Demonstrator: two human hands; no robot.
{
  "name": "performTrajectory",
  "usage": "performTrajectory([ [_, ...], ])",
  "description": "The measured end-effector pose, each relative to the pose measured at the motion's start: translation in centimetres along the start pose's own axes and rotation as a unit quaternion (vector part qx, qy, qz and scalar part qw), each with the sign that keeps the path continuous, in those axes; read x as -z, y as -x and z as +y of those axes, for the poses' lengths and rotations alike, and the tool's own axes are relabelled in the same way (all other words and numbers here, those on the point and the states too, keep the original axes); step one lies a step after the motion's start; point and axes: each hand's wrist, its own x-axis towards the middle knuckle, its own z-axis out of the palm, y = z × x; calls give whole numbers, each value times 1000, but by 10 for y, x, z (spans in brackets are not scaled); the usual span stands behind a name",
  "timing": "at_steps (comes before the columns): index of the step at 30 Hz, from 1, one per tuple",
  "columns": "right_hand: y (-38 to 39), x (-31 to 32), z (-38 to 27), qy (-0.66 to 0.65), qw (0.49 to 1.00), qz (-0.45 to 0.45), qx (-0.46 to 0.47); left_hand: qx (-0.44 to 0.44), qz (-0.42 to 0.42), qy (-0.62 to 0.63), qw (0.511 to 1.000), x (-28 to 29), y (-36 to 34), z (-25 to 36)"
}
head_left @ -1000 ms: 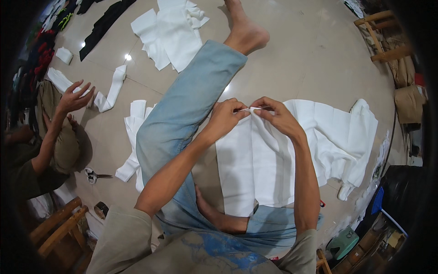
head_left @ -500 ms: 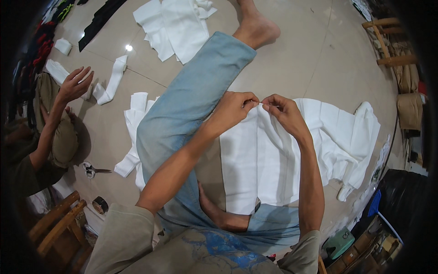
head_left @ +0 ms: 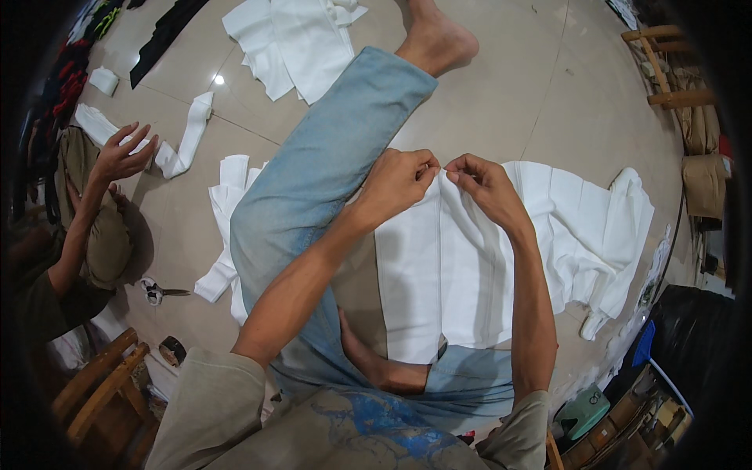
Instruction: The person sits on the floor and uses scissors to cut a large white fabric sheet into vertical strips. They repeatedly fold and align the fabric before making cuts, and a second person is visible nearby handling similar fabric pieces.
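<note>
- Thumb and forefinger of the left hand (head_left: 398,182) are drawn together (whether they grip a thread, I cannot tell).
- Right hand (head_left: 492,192): thumb and forefinger nearly closed, seemingly pinching the top edge of the white cloth (head_left: 407,274).
- A second ago the fingertips met there; now a small gap parts them, so the left appears free of the edge.
- That cloth spreads beneath both hands, beside the raised denim leg (head_left: 313,164).
- Farther left, scissors (head_left: 154,291) lie on the floor (head_left: 509,94).
</note>
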Motion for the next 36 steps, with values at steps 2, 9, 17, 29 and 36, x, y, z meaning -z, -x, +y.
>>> performTrajectory([
  [2, -1, -1, 1, -4, 1000, 4, 0, 8, 22, 0, 1000, -4, 2, 0],
  [9, -2, -3, 4, -13, 1000, 7, -6, 32, 48, -5, 998, -6, 0, -2],
  [17, -2, -4, 8, -18, 1000, 8, -15, 48, 60, 2, 997, -7, 0, 1],
  [29, 0, -7, 8, -46, 999, 20, -12, 40, 20, -4, 999, -4, -1, 6],
  [36, -2, -9, 11, -84, 996, 29, 8, -59, 2, -2, 998, -5, -2, -7],
])
